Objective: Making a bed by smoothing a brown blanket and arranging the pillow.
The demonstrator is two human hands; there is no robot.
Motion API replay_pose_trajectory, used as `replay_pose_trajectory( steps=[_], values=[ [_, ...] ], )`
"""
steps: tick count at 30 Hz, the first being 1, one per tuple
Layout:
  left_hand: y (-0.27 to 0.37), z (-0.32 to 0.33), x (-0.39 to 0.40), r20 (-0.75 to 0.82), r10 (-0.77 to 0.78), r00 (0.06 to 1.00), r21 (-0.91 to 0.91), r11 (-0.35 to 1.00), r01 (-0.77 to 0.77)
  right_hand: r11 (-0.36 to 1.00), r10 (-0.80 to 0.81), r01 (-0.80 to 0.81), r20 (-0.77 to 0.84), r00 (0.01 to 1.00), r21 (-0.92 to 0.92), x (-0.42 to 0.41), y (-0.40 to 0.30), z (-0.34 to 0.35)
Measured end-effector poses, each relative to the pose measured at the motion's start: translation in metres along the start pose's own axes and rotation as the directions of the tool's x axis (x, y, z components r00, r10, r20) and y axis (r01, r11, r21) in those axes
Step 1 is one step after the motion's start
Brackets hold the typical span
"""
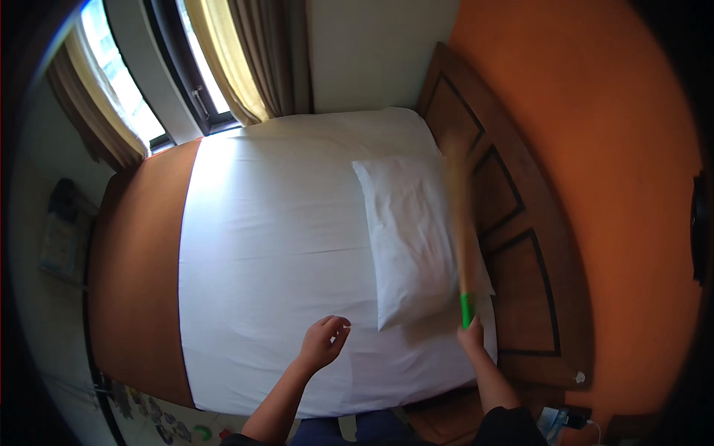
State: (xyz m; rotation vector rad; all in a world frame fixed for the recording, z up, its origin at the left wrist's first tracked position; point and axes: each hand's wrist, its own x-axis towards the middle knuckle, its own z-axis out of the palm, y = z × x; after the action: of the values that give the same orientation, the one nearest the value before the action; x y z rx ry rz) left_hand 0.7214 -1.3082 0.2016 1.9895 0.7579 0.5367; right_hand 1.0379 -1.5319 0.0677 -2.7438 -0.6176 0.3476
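My right hand (471, 333) grips the green handle of a stick broom (467, 245), whose tan bristles are blurred and point away from me. The bristles are over the headboard side of a white pillow (410, 240); whether they touch it I cannot tell. My left hand (325, 341) is over the white bed sheet (268, 267), fingers loosely curled, holding nothing. It is to the left of the pillow's near corner. An orange-brown cover (139, 279) lies across the foot of the bed.
A wooden headboard (524, 279) stands along the right side, against an orange wall (630, 223). Curtains (268, 56) hang by the windows. Small objects lie on the floor (206, 421) at lower left. A charger with a cable (577, 421) is at lower right.
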Motion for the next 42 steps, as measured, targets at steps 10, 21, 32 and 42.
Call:
replay_pose_trajectory(
  steps=[10, 21, 32, 42],
  values=[
    [-0.133, 0.001, 0.042, -0.235, -0.174, 0.956, 0.155, 0.965, 0.213, 0.883, -0.304, 0.222, 0.141, 0.942, 0.414, -0.036, -0.154, 0.018],
    [-0.282, 0.001, 0.097, -0.433, -0.465, 0.773, 0.468, 0.617, 0.633, 0.941, -0.303, 0.061, 0.745, 0.595, 0.333, 0.128, -0.301, 0.124],
    [-0.307, 0.012, 0.095, -0.525, -0.394, 0.755, 0.588, 0.473, 0.656, 0.732, -0.501, -0.204, 0.716, 0.486, 0.65, 0.099, -0.458, 0.144],
    [-0.319, 0.021, 0.094, -0.456, -0.452, 0.766, 0.569, 0.514, 0.642, 0.054, -0.276, -0.696, 0.681, 0.678, 0.716, 0.175, -0.478, 0.129]
  ],
)
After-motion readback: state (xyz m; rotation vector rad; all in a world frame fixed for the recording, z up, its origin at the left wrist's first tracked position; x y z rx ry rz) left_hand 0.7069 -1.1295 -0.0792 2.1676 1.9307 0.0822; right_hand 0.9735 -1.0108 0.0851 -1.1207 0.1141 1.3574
